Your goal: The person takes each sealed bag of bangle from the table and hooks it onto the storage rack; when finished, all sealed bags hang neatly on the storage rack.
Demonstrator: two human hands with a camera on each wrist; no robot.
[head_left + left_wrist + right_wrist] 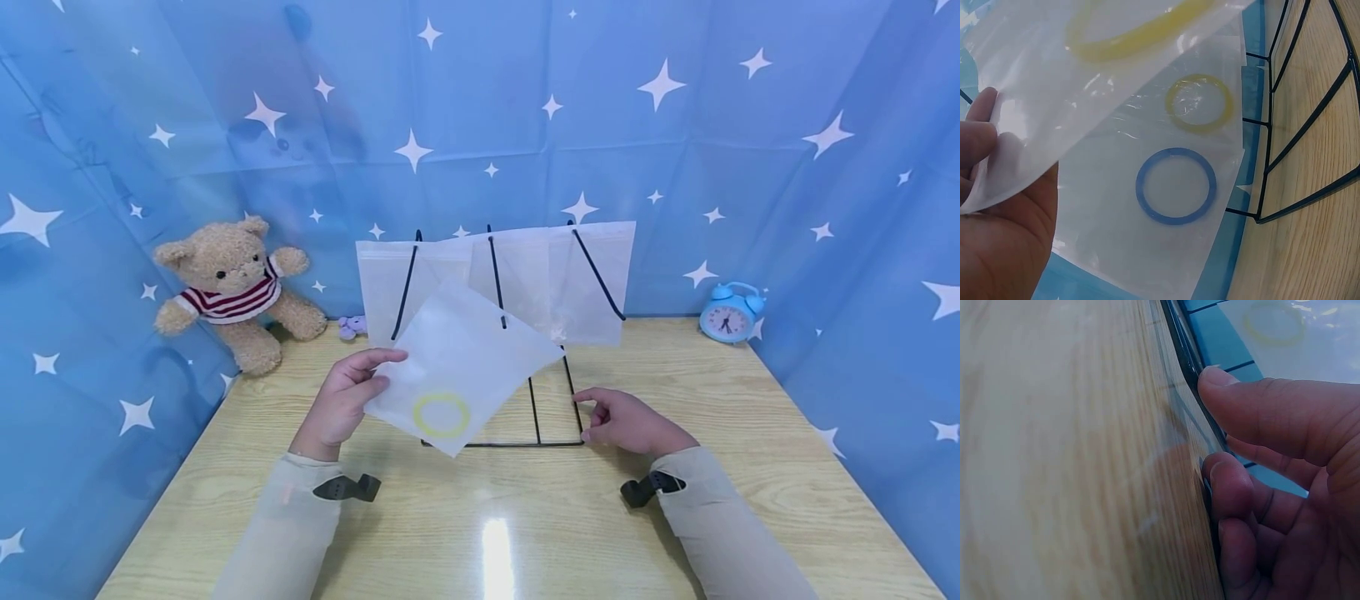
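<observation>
My left hand (341,400) pinches one corner of a translucent white plastic bag (465,350), thumb in front. The bag hangs tilted like a diamond, and a yellow ring (441,415) shows through near its lower corner. It overlaps a black wire rack (534,408), whose upper prongs stand before more white bags (517,258). In the left wrist view, a blue ring (1175,186) and another yellow ring (1199,103) show in those bags. At the rack's front right corner, my right hand (618,419) grips the base wire between thumb (1241,403) and curled fingers.
A teddy bear (228,292) in a striped shirt leans on the left curtain, with a small purple toy (351,327) beside it. On the right stands a blue alarm clock (729,313). A blue star-patterned curtain (480,100) surrounds the wooden table (570,517).
</observation>
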